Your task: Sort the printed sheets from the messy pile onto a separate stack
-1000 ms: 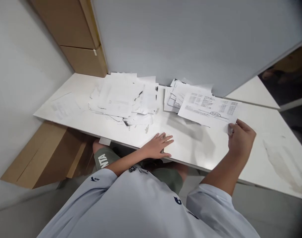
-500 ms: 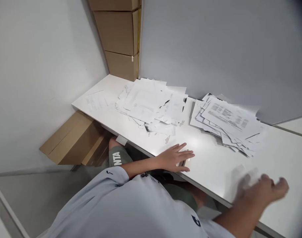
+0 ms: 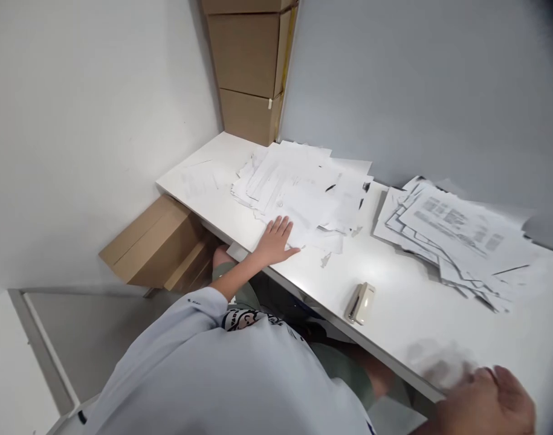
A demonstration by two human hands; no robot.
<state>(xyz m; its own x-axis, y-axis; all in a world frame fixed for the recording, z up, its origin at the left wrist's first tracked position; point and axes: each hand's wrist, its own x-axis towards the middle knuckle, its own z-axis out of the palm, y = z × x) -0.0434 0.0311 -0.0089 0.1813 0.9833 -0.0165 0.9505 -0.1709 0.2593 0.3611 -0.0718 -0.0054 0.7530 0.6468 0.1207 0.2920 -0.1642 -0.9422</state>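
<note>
My left hand has its fingers spread, palm down, at the near edge of the left pile of printed papers. It holds nothing. A cream stapler lies near the front edge of the white table, to the right of that hand. At the lower right, my right hand is over the table's near side, apart from the stapler. Motion blurs it, and its fingers look curled; whether anything is in them cannot be made out.
A second, untidy stack of printed papers sits toward the wall on the right. Brown cardboard boxes are piled at the back corner. Another cardboard box stands below the table's left end. Small paper scraps lie mid-table on the white table.
My left hand has moved left, off the stapler, to the edge of the left paper pile; the stapler now shows. My right hand is lower in view. The whole view has shifted.
</note>
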